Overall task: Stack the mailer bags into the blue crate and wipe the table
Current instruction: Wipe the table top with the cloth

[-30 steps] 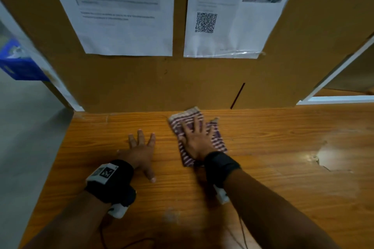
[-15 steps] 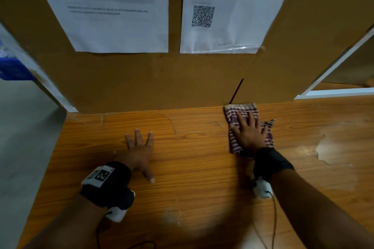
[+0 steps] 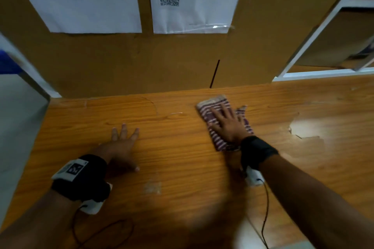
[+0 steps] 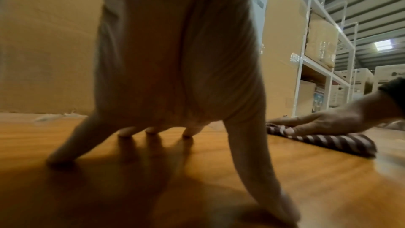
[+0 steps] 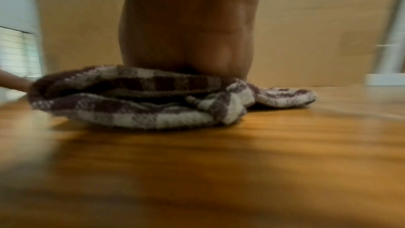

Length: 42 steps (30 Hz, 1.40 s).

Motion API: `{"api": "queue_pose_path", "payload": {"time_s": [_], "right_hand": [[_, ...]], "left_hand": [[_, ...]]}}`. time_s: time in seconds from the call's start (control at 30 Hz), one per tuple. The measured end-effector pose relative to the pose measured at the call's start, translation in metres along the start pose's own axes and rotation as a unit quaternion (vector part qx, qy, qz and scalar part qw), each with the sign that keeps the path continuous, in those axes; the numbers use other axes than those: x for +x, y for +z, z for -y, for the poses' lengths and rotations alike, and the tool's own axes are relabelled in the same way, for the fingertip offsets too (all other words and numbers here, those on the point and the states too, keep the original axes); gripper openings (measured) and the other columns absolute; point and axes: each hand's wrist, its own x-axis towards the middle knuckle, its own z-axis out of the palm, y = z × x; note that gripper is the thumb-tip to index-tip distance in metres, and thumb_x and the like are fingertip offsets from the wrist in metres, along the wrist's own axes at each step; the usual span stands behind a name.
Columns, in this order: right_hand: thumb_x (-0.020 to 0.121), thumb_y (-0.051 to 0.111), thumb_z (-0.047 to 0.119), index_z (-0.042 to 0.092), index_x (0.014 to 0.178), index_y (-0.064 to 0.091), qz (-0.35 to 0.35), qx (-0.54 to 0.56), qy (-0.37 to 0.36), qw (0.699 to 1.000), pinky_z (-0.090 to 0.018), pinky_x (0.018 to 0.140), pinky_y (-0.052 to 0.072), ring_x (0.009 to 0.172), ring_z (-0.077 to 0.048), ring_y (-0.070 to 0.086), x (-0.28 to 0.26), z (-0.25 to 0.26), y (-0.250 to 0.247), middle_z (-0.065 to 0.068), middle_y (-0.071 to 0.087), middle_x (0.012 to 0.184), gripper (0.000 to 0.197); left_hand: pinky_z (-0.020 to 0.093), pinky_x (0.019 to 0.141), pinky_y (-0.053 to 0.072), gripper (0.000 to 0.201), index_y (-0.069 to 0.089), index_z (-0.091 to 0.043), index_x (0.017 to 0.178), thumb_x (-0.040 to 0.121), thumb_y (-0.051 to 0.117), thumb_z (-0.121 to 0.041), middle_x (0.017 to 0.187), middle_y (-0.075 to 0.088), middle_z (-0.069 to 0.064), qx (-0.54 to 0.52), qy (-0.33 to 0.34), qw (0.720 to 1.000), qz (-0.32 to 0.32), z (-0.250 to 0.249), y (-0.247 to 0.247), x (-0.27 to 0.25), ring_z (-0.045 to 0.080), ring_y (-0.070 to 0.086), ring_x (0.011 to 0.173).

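A folded purple-and-white checked cloth [image 3: 210,114] lies on the wooden table [image 3: 182,157] near its back edge, right of centre. My right hand [image 3: 227,123] presses flat on the cloth with straight, spread fingers; the right wrist view shows the cloth [image 5: 140,103] bunched under the palm [image 5: 188,29]. My left hand [image 3: 123,143] rests flat on the bare wood to the left, fingers spread, holding nothing. From the left wrist view its fingertips [image 4: 124,132] touch the table and the cloth [image 4: 328,142] lies off to the right. A blue crate corner [image 3: 8,62] shows at the far left. No mailer bags are visible.
A tall cardboard wall [image 3: 141,62] with two taped paper sheets [image 3: 194,0] stands along the table's back edge. A white metal shelf frame [image 3: 315,32] rises at the back right. A worn pale patch [image 3: 305,129] marks the wood on the right. The table's left edge drops off to grey floor [image 3: 18,127].
My right hand slid the cloth from near the table's middle rightward along the back edge, then pulled it slightly back toward me. The left hand has stayed flat in place.
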Motion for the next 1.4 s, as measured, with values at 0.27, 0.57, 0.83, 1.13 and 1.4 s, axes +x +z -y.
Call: {"api": "queue_pose_path", "payload": {"time_s": [0.27, 0.57, 0.83, 1.13, 1.4], "right_hand": [[0.096, 0.027, 0.065, 0.043, 0.154, 0.001, 0.004, 0.052, 0.092, 0.994, -0.064, 0.114, -0.004, 0.149, -0.038, -0.011, -0.049, 0.005, 0.012, -0.005, -0.012, 0.164, 0.067], [0.093, 0.027, 0.07, 0.048, 0.152, 0.005, 0.038, -0.05, -0.194, 0.979, -0.061, 0.115, -0.001, 0.15, -0.032, -0.006, -0.153, 0.034, 0.052, 0.002, -0.009, 0.165, 0.067], [0.095, 0.028, 0.068, 0.045, 0.154, 0.001, 0.012, 0.014, 0.075, 0.997, -0.062, 0.117, 0.0, 0.15, -0.035, -0.008, -0.186, -0.116, 0.03, -0.001, -0.011, 0.165, 0.068], [0.097, 0.019, 0.066, 0.042, 0.154, -0.001, 0.029, -0.02, -0.089, 0.995, -0.064, 0.113, -0.011, 0.147, -0.038, -0.017, -0.282, 0.037, 0.09, -0.004, -0.017, 0.163, 0.065], [0.096, 0.027, 0.067, 0.047, 0.153, 0.006, -0.028, 0.027, 0.047, 0.998, -0.062, 0.115, -0.002, 0.15, -0.033, -0.007, -0.293, -0.061, 0.079, 0.001, -0.008, 0.165, 0.064]], "left_hand": [[0.076, 0.106, 0.006, 0.147, -0.033, -0.028, 0.146, 0.059, 0.078, -0.07, 0.146, -0.05, 0.009, 0.017, -0.017, 1.0, 0.0, -0.061, 0.076, -0.045, 0.04, -0.036, 0.139], [0.073, 0.11, 0.01, 0.144, -0.027, -0.029, 0.149, 0.059, 0.076, -0.072, 0.152, -0.043, 0.003, 0.002, -0.036, 0.998, -0.053, -0.08, 0.145, -0.085, 0.033, -0.029, 0.144], [0.069, 0.114, 0.004, 0.137, -0.028, -0.033, 0.149, 0.063, 0.069, -0.078, 0.154, -0.04, 0.006, -0.016, -0.056, 0.995, -0.079, -0.103, 0.19, -0.106, 0.035, -0.028, 0.145], [0.065, 0.116, 0.008, 0.136, -0.022, -0.029, 0.152, 0.064, 0.072, -0.074, 0.156, -0.035, 0.011, -0.037, -0.061, 0.994, -0.085, -0.111, 0.191, -0.109, 0.038, -0.024, 0.145], [0.06, 0.118, 0.006, 0.1, -0.012, -0.025, 0.155, 0.09, 0.053, -0.063, 0.159, -0.023, 0.018, 0.014, 0.013, 0.993, -0.117, -0.134, 0.207, -0.116, 0.045, -0.014, 0.146]]}}
